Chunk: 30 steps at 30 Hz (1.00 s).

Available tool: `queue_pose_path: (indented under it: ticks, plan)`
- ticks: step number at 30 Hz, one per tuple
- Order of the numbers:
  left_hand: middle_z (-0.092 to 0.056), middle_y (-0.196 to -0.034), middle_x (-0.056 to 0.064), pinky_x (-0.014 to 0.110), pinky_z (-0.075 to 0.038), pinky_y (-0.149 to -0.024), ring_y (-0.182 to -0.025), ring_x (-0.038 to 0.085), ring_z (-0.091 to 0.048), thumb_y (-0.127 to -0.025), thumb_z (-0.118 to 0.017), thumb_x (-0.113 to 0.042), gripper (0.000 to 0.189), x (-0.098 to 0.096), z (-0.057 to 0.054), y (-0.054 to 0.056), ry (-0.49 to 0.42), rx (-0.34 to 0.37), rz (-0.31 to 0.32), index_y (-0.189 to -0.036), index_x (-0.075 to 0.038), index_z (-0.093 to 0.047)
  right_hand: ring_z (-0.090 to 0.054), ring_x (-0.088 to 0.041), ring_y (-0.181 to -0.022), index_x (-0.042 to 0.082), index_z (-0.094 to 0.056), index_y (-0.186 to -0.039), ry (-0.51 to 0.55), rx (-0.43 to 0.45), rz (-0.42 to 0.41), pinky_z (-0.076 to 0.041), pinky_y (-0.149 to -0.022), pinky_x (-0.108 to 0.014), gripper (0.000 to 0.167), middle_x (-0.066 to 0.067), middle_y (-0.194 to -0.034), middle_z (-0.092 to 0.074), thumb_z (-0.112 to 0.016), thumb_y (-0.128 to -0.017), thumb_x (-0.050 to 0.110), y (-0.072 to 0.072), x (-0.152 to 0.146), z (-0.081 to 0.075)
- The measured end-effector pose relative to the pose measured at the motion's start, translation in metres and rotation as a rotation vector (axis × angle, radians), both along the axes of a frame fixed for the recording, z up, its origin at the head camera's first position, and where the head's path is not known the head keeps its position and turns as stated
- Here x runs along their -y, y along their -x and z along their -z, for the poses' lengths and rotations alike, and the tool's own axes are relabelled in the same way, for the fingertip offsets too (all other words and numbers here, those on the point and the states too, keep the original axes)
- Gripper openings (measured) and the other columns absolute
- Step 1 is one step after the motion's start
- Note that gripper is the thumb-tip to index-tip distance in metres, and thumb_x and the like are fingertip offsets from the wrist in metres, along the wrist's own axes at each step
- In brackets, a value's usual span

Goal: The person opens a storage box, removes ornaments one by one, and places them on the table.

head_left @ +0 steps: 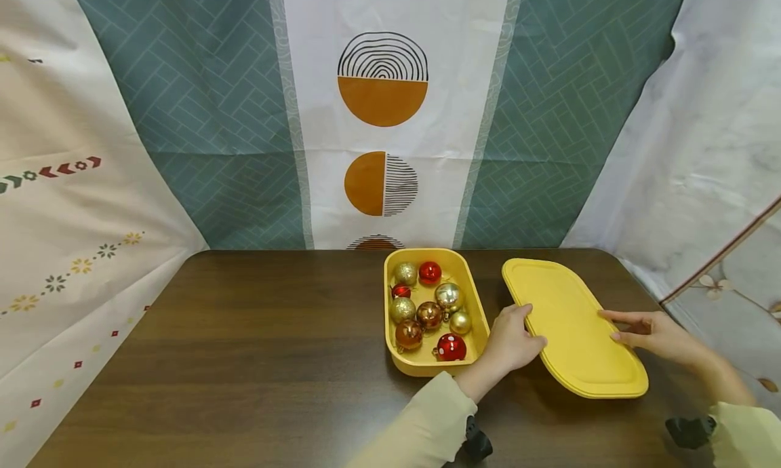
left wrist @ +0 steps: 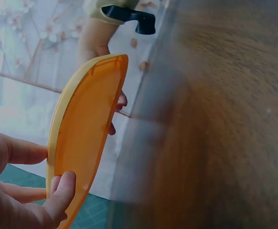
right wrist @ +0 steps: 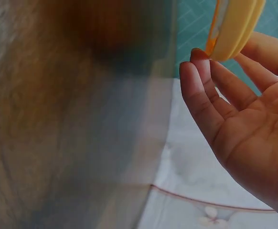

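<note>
A yellow lid (head_left: pixel 570 325) with rounded corners is held above the right part of the table. At its left long edge my left hand (head_left: pixel 512 338) pinches the rim, thumb on the underside in the left wrist view, where the lid (left wrist: pixel 84 129) looks orange. My right hand (head_left: pixel 655 336) grips the opposite long edge between thumb and fingers; in the right wrist view its fingers reach under the lid (right wrist: pixel 237 31). Left of the lid stands an open yellow box (head_left: pixel 396 363) with several Christmas baubles in it, among them a spotted red bauble (head_left: pixel 451 347) and gold bauble (head_left: pixel 449 296).
Both stand at a dark wooden table (head_left: pixel 274 359), its bare left half stretching to the left edge. Patterned cloth (head_left: pixel 390 135) hangs behind the table's far edge, with more cloth at both sides. A black wrist strap mount (head_left: pixel 689 432) sits below my right hand.
</note>
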<state>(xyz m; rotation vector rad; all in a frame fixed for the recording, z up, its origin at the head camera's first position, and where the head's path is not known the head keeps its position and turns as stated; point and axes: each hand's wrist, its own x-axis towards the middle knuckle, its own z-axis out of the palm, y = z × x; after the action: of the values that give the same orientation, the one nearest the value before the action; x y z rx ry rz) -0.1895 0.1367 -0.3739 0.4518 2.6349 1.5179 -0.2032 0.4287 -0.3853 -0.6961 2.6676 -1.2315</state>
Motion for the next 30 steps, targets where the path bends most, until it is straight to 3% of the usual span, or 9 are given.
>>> queue_pose_path:
  ticks: [4, 10, 17, 23, 26, 30]
  plan:
    - [-0.055, -0.123, 0.003, 0.021, -0.041, -0.090, -0.112, 0.014, -0.050, -0.076, -0.070, -0.018, 0.053, -0.007, 0.008, 0.002, 0.109, -0.006, -0.008, -0.125, -0.008, -0.055, -0.057, 0.000, -0.075, 0.010, -0.054, -0.127, -0.011, -0.008, -0.053, -0.048, -0.054, -0.025, 0.042, 0.033, -0.115, -0.048, -0.055, -0.087, -0.001, 0.005, -0.006, 0.008]
    - [-0.057, -0.120, 0.003, 0.021, -0.041, -0.090, -0.111, 0.013, -0.051, -0.077, -0.069, -0.021, 0.053, -0.013, 0.018, 0.005, 0.230, 0.004, -0.021, -0.126, -0.009, -0.055, -0.056, 0.005, -0.081, 0.016, -0.058, -0.124, -0.037, -0.032, -0.111, -0.048, -0.055, -0.023, 0.043, 0.033, -0.114, -0.047, -0.057, -0.085, -0.002, 0.013, -0.010, 0.016]
    - [-0.059, -0.113, 0.002, 0.020, -0.042, -0.087, -0.106, 0.011, -0.052, -0.075, -0.069, -0.020, 0.050, -0.018, 0.024, 0.007, 0.284, 0.049, -0.052, -0.123, -0.011, -0.057, -0.054, 0.009, -0.088, 0.011, -0.059, -0.122, -0.073, -0.035, -0.115, -0.048, -0.059, -0.019, 0.040, 0.034, -0.113, -0.046, -0.060, -0.084, 0.001, 0.019, -0.008, 0.017]
    - [-0.057, -0.090, 0.001, 0.018, -0.040, -0.076, -0.090, 0.008, -0.050, -0.073, -0.066, -0.013, 0.028, -0.018, 0.027, 0.008, 0.334, 0.047, -0.050, -0.100, -0.008, -0.062, -0.056, 0.007, -0.080, 0.004, -0.061, -0.119, -0.134, -0.053, -0.070, -0.048, -0.057, -0.020, 0.036, 0.035, -0.108, -0.046, -0.064, -0.083, 0.006, 0.019, -0.003, 0.017]
    - [-0.054, -0.084, 0.002, 0.018, -0.040, -0.073, -0.086, 0.010, -0.049, -0.072, -0.067, -0.012, 0.020, -0.019, 0.027, 0.007, 0.362, 0.047, -0.056, -0.091, -0.009, -0.061, -0.057, 0.006, -0.078, 0.000, -0.061, -0.117, -0.186, -0.065, -0.039, -0.049, -0.057, -0.020, 0.036, 0.018, -0.108, -0.058, -0.065, -0.082, 0.008, 0.018, 0.002, 0.016]
    - [-0.057, -0.104, 0.005, 0.021, -0.041, -0.082, -0.101, 0.016, -0.051, -0.073, -0.067, -0.016, 0.039, -0.020, 0.026, 0.005, 0.408, 0.074, -0.073, -0.111, -0.010, -0.061, -0.058, 0.005, -0.082, -0.010, -0.057, -0.116, -0.261, -0.050, -0.002, -0.050, -0.059, -0.020, 0.041, -0.027, -0.107, -0.060, -0.066, -0.082, 0.011, 0.017, 0.009, 0.014]
